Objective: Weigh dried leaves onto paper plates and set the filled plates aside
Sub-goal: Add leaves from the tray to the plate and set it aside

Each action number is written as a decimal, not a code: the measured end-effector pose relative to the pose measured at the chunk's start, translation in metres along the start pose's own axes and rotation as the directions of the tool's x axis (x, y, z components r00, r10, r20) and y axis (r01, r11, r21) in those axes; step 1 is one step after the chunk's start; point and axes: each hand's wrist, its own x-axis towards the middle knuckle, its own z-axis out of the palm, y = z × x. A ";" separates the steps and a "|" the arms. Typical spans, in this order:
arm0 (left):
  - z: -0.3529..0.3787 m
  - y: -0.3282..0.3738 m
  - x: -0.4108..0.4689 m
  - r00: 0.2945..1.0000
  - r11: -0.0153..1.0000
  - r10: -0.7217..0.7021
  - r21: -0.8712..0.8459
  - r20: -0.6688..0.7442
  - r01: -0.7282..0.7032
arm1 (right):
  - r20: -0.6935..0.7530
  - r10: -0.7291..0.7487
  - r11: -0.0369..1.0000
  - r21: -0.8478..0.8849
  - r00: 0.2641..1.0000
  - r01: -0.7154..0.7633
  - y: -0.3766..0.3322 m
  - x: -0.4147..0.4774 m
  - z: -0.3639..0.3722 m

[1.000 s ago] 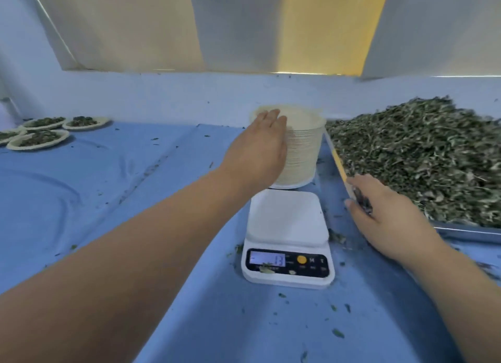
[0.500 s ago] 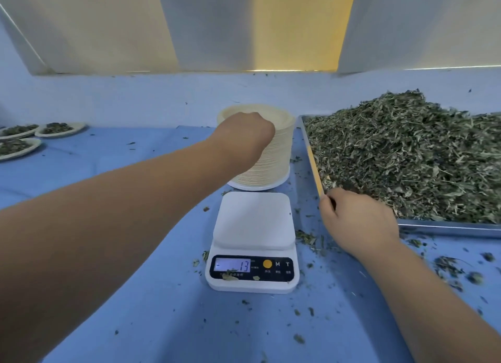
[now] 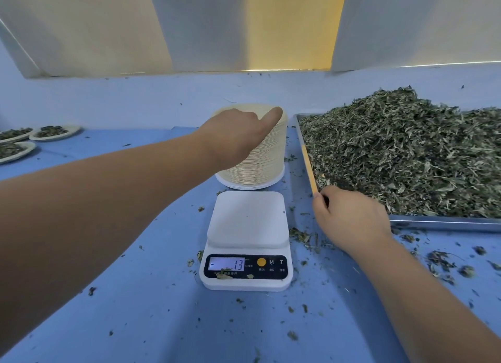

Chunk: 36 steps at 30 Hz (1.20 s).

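The scale's [image 3: 246, 221] lit display [image 3: 227, 264] reads "-13". Beside it, right of an orange button [image 3: 261, 261], stand the letters "M" and "T"; the small characters beneath are too fine to read.

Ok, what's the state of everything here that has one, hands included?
White digital kitchen scale, on, platform bare, display reads minus 13.
Tall stack of cream paper plates, upright.
Left hand, resting on stack, index finger at its far rim.
Steel tray, heaped with dried green leaves.
Right hand, curled at tray's corner, apparently pinching leaves.
Three round paper plates far left, filled with leaves.
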 end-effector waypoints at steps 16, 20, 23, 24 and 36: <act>-0.004 0.015 0.008 0.862 0.853 -0.477 -0.324 -0.169 0.409 | 0.015 0.018 1.000 0.006 1.000 -0.018 -0.001 0.000 -0.001; 0.002 0.029 -0.012 0.794 0.823 -0.488 -0.493 -0.363 0.281 | 0.023 0.029 0.999 0.031 0.999 -0.030 0.000 0.000 -0.002; 0.007 0.044 -0.032 0.738 0.777 -0.511 -0.604 -0.441 0.177 | -0.068 0.085 0.960 0.274 0.994 -0.063 -0.001 0.000 -0.005; 0.010 0.050 -0.039 0.734 0.764 -0.510 -0.628 -0.448 0.148 | -0.102 0.104 0.919 0.390 0.989 -0.057 -0.002 0.000 -0.005; 0.049 0.057 -0.116 0.792 0.659 -0.510 -0.744 -0.336 0.108 | -0.147 0.094 0.748 0.664 0.985 0.028 -0.010 -0.011 -0.008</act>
